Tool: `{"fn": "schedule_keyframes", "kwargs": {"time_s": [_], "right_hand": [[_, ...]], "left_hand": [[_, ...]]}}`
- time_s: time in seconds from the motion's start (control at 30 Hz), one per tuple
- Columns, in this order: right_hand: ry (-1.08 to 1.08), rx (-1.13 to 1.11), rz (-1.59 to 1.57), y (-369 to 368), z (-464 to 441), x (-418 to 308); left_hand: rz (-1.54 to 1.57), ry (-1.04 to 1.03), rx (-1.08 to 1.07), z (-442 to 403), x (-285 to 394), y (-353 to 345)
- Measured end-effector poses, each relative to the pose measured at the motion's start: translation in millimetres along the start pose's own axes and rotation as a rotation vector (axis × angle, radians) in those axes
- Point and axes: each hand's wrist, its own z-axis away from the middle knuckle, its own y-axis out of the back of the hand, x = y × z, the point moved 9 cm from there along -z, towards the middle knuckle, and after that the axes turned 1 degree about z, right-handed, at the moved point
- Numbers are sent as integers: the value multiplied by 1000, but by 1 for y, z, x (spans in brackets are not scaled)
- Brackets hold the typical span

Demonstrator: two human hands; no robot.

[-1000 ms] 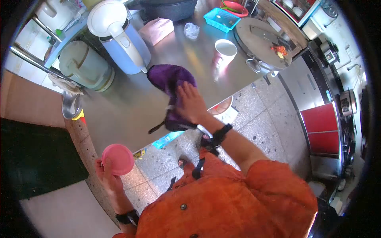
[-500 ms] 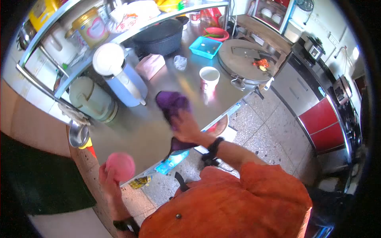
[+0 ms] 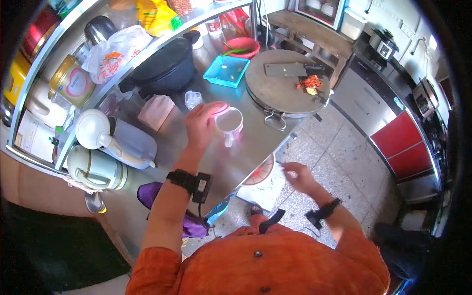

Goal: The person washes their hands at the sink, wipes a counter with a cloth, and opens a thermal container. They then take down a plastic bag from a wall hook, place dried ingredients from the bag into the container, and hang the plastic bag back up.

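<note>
My left hand (image 3: pixel 200 127) holds a pink round lid (image 3: pixel 219 107) by its edge, right at the rim of a white and pink mug (image 3: pixel 229 123) on the steel table. My right hand (image 3: pixel 298 176) is in the air beyond the table's front edge, fingers curled, with nothing clearly visible in them. A purple cloth (image 3: pixel 195 226) lies at the near edge of the table, partly hidden behind my left forearm. Close to the lid, a small clear plastic bag (image 3: pixel 193 100) and a pink tissue pack (image 3: pixel 156 112) rest on the tabletop.
A round chopping board (image 3: pixel 275 91) holds a cleaver (image 3: pixel 285 70) and chopped red food. Beside it are a blue basket (image 3: pixel 226 71) and a red bowl (image 3: pixel 248 45). A black pot (image 3: pixel 164 69), a kettle (image 3: pixel 132 143) and a jug (image 3: pixel 93 164) stand below the loaded shelf.
My left hand has carried the pink lid from the table's left end to the mug. My right hand has let go of the purple cloth and moved right, off the table.
</note>
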Motion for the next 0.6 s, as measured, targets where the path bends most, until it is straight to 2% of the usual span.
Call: {"fn": "schedule_keyframes", "kwargs": {"time_s": [0.1, 0.23, 0.3, 0.4, 0.5, 0.6], "right_hand": [[-243, 149, 66, 33, 54, 74], [-436, 170, 32, 25, 103, 101], [-431, 147, 39, 14, 108, 94], [-422, 146, -11, -1, 107, 86], [-373, 152, -27, -7, 98, 71], [-318, 140, 19, -7, 85, 57]], "left_hand": [[-97, -36, -160, 4, -12, -33], [-161, -18, -354, 16, -8, -51], [-108, -19, -454, 19, -7, -57], [-71, -44, -495, 19, -4, -57], [47, 12, -494, 15, -4, -55], [-27, -14, -468, 27, -8, -54]]}}
